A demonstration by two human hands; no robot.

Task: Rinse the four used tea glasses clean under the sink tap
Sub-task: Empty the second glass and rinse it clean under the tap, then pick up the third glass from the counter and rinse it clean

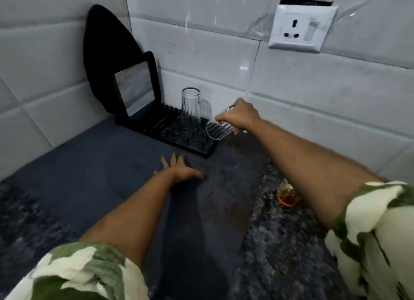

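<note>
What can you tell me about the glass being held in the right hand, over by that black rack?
The held glass is a clear, ribbed tumbler that looks empty and clean. The right hand grips it near its base, tilted so the open mouth points down and left. It hangs at the right end of the black drying rack, seemingly not set down yet. Another clear glass stands upside down on the rack, just to its left and apart from it.

One head-worn wide-angle view looks down, close over the counter point(89, 165) corner.
</note>
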